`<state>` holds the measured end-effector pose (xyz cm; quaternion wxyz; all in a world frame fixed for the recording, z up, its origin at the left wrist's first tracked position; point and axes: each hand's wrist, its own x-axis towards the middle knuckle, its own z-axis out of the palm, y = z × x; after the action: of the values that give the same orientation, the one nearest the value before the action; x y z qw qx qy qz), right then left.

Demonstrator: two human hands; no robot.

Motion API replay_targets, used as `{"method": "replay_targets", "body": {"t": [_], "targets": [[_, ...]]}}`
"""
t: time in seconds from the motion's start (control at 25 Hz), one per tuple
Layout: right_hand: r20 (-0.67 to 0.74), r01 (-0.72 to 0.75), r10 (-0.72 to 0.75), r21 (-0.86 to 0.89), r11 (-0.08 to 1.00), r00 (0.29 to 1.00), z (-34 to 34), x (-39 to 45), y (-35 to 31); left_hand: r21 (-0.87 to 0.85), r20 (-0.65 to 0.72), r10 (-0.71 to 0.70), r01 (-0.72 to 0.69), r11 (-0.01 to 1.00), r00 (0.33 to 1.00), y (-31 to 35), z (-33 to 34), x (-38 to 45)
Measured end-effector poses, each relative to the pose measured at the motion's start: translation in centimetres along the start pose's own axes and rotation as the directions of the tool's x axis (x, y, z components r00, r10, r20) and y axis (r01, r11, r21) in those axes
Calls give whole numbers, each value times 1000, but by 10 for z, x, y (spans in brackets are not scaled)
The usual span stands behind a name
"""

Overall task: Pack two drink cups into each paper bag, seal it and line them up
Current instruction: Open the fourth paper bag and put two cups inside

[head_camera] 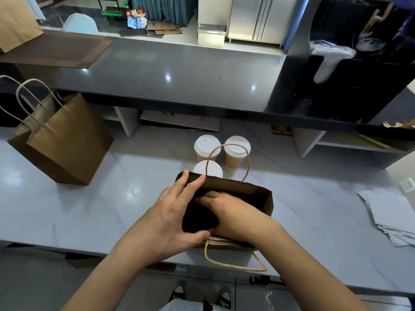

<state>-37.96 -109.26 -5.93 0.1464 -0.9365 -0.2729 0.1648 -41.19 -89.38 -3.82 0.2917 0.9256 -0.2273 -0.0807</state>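
An open brown paper bag [258, 198] stands on the white counter in front of me, its near handle hanging over the counter edge. My left hand [170, 223] holds the bag's left rim, fingers on the far edge and thumb on the near edge. My right hand [226, 212] reaches down inside the bag's mouth; its fingers are partly hidden in the dark interior. Three lidded paper cups [237, 151] stand just behind the bag, one [207, 169] partly hidden by it. A second brown bag [67, 140] stands upright at the left.
A stack of white papers [393, 216] lies at the counter's right edge. A raised dark counter [179, 75] runs behind, with a brown mat [58, 50] and another brown bag [15, 21] at its far left. A black machine [359, 63] stands at the right.
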Motion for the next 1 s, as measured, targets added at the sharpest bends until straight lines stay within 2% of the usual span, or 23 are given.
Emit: {"method": "replay_targets", "body": {"t": [0.28,0.52,0.76,1.0], "targets": [[-133,-59,77,134,989,988,-33,-34,8,5,6,0,0,1000,1000,-1,1,-1],[-309,-95,205,335,937,929,-76,-69,27,33,-1,0,0,999,1000,0,2,-1],[-384,-187,319,342,921,867,-89,-71,60,30,-12,-5,5,1000,1000,1,2,-1],[-409,-322,472,384,865,781,-75,-30,96,0,-22,-14,14,1000,1000,0,3,0]]}}
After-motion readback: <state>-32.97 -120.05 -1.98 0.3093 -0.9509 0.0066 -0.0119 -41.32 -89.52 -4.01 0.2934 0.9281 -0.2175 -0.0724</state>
